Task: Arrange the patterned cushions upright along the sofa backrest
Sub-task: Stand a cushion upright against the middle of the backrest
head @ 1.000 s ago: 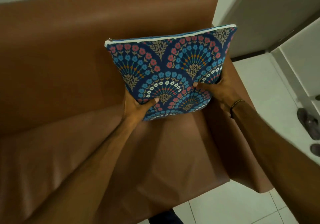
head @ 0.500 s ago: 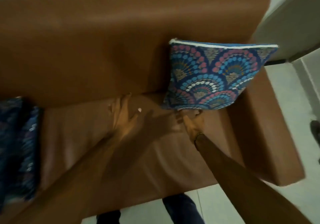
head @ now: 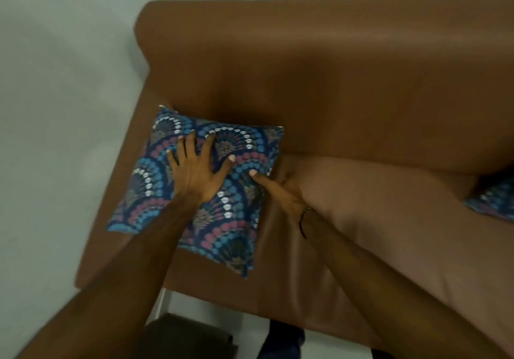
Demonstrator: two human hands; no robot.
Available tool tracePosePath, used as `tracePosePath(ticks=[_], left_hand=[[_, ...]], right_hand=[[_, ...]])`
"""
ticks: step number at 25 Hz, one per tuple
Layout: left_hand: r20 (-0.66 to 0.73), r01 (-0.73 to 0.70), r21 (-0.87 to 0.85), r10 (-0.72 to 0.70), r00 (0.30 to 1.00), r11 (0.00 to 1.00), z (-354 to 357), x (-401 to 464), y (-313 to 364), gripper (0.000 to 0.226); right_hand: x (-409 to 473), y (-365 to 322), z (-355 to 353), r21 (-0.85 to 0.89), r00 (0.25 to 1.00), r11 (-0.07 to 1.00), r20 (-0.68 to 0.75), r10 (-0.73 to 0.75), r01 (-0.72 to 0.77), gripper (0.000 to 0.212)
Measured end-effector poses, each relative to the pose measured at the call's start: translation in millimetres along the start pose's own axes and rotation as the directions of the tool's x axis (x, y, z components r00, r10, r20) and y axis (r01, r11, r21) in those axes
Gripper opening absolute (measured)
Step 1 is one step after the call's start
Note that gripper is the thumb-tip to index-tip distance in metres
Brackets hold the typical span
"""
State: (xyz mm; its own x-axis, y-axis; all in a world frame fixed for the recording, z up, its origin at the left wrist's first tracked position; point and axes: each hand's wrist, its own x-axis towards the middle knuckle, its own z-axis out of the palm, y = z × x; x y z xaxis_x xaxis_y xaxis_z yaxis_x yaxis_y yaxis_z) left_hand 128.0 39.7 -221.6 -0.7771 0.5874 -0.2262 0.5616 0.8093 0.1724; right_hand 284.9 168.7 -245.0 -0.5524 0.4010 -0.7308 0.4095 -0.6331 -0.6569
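Note:
A blue patterned cushion (head: 239, 236) with pink and white fan motifs lies flat at the left end of the brown sofa, partly over the left armrest (head: 94, 258). My left hand (head: 194, 172) rests on top of it, palm down with fingers spread. My right hand (head: 283, 194) grips its right edge, thumb on top and fingers tucked out of sight below. The backrest (head: 333, 80) rises just behind the cushion. A second patterned cushion (head: 492, 200) shows at the right edge of the frame, leaning where seat meets backrest and cut off by the frame.
The brown seat (head: 389, 219) stretches between the two cushions. A pale wall (head: 55, 108) borders the sofa's left side. A dark boxy object (head: 189, 336) and my trouser leg (head: 281, 342) are at the bottom, on white floor tiles.
The view has swung from the sofa's right end to its left end. Both hands left the upright cushion on the right and now lie on a flat cushion at the left.

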Motion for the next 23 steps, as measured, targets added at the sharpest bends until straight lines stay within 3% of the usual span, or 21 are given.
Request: tracePosePath(ticks=[4, 5, 7, 8, 10, 13, 16, 19, 23], left_hand=[[-0.014, 0.237, -0.145, -0.241, 0.97, 0.961, -14, 31, -56, 0.095], [0.032, 0.331, -0.236, -0.333, 0.942, 0.914, -19, 34, -71, 0.099], [0.141, 0.479, -0.489, -0.476, 0.868, 0.729, -29, 34, -85, 0.111], [0.15, 0.49, -0.576, -0.505, 0.85, 0.654, -34, 30, -83, 0.111], [0.097, 0.446, -0.667, -0.524, 0.846, 0.597, -41, 18, -63, 0.1], [-0.005, 0.305, -0.769, -0.483, 0.876, 0.561, -43, -7, -4, 0.091], [0.027, 0.187, -0.861, -0.325, 0.945, 0.472, -17, -23, 76, 0.085], [0.108, 0.148, -0.89, -0.115, 0.987, 0.432, 22, -27, 175, 0.093], [0.116, 0.124, -0.902, -0.046, 0.992, 0.413, 70, -19, 254, 0.116]], right_hand=[[13, 0, 48, -0.038, 0.995, 0.997, 0.07, 0.074, -0.072, 0.102], [15, 0, 50, -0.04, 0.994, 0.996, 0.067, 0.085, -0.083, 0.095], [14, 1, 41, -0.042, 0.99, 0.993, 0.089, 0.11, -0.107, 0.07], [9, -1, 32, -0.047, 0.99, 0.994, 0.096, 0.104, -0.1, 0.062], [-4, -6, 12, -0.038, 0.99, 0.995, 0.11, 0.093, -0.089, 0.05], [-23, -16, -62, 0.026, 0.997, 0.999, 0.063, -0.036, 0.034, 0.049], [-49, -39, -163, 0.002, 0.976, 0.978, -0.052, -0.21, 0.211, 0.071], [-64, -65, -263, -0.143, 0.913, 0.928, -0.182, -0.366, 0.343, 0.074], [-63, -81, -354, -0.276, 0.838, 0.876, -0.28, -0.468, 0.397, 0.087]])
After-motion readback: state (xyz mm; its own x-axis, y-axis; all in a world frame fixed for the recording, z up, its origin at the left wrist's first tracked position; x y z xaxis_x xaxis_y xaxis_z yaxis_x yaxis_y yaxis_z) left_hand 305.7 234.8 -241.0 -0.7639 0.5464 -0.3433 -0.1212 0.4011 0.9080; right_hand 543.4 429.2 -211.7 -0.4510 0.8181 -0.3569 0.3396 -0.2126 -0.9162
